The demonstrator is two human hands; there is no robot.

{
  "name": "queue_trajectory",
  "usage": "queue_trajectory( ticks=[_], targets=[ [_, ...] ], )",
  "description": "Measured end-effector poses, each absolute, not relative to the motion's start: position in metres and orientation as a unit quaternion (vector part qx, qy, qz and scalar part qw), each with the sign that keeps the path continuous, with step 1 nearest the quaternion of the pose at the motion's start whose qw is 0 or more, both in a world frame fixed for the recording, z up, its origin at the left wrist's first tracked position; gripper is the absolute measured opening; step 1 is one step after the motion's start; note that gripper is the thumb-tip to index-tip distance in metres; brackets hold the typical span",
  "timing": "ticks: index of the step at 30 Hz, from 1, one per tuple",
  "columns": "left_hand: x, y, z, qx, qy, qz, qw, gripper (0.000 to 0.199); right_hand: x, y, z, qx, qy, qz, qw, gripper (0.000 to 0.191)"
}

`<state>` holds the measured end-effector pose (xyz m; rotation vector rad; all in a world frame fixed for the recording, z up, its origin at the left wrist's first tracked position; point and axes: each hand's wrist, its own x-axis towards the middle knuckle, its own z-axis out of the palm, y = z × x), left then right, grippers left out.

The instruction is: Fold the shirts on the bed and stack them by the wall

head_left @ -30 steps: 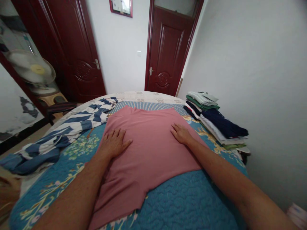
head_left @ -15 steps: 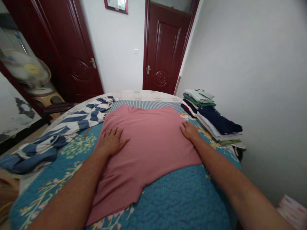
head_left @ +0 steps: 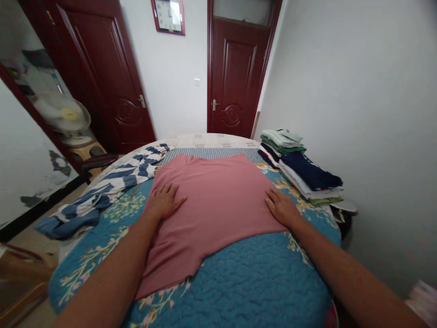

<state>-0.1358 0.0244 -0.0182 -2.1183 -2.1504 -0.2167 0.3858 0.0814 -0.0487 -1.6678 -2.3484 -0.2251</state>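
Observation:
A pink T-shirt (head_left: 218,200) lies spread flat on a teal quilted cover (head_left: 252,278) with flower patterns. My left hand (head_left: 165,201) rests palm down on the shirt's left part, fingers spread and thumb out. On the shirt's right edge lies my right hand (head_left: 280,206), flat, with its fingers stretched toward the shirt's middle. Neither hand grips the cloth. Small wrinkles run through the shirt near my left forearm, which covers part of its near left side.
Folded clothes (head_left: 300,168) stand in two stacks at the right, by the wall. Along the left edge lies a crumpled blue-and-white striped garment (head_left: 126,175). A wooden chair (head_left: 25,282) is at the lower left, a fan (head_left: 64,111) farther back. Two dark red doors (head_left: 235,73) stand behind.
My right hand has slid down along the shirt's right edge, toward me. My left hand stays at about the same place on the shirt. The camera view has shifted slightly.

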Motion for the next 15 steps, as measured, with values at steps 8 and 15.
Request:
queue_trajectory(
  ticks=[8, 15],
  targets=[
    [-0.145, 0.004, -0.026, -0.733, -0.674, -0.054, 0.075, 0.078, 0.405, 0.06, -0.038, -0.578, -0.8, -0.072, 0.145, 0.051],
    [-0.162, -0.063, -0.026, -0.727, -0.671, -0.119, 0.078, 0.062, 0.448, 0.055, -0.054, -0.563, -0.796, -0.087, 0.204, 0.049]
  ],
)
